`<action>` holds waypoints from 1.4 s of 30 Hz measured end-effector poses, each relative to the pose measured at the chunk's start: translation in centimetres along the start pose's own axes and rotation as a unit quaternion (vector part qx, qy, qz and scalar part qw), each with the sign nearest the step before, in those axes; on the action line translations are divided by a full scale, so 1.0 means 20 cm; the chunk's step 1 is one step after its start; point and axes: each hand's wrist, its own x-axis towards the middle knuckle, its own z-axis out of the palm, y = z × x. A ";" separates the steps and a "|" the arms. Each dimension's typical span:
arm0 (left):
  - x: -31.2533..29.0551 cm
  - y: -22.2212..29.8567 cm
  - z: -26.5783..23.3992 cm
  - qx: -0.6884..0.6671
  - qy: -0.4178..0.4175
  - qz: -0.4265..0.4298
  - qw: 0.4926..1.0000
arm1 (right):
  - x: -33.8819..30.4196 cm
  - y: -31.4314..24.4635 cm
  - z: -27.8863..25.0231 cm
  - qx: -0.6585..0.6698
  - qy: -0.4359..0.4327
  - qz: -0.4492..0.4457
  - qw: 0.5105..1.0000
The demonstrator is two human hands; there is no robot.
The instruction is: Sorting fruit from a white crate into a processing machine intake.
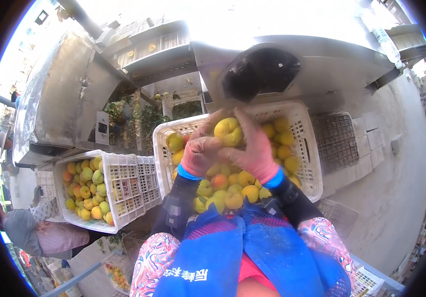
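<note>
A yellow peach [228, 131] sits raised above the white crate [306, 148] of fruit, pinched between both gloved hands — the left hand [199, 154] cups it from below, the right hand [256, 148] wraps its side, apparently turning it for inspection; a second crate [129, 183] stands to the left, a grey machine [292, 64] behind.
</note>
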 end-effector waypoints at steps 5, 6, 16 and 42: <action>0.08 -0.12 0.15 0.015 0.078 0.119 0.990 | 0.00 -0.01 0.02 0.025 0.045 0.049 0.997; 0.08 -0.16 0.17 -0.016 0.086 0.135 0.987 | 0.01 -0.01 0.03 0.022 0.057 0.046 0.997; 0.11 -0.19 -0.09 0.171 0.304 0.103 0.932 | 0.29 0.37 -0.02 -0.262 0.158 -0.110 0.946; -0.19 -0.10 -0.55 0.921 0.153 -0.157 0.321 | -0.26 1.06 0.52 0.231 -0.365 0.414 0.801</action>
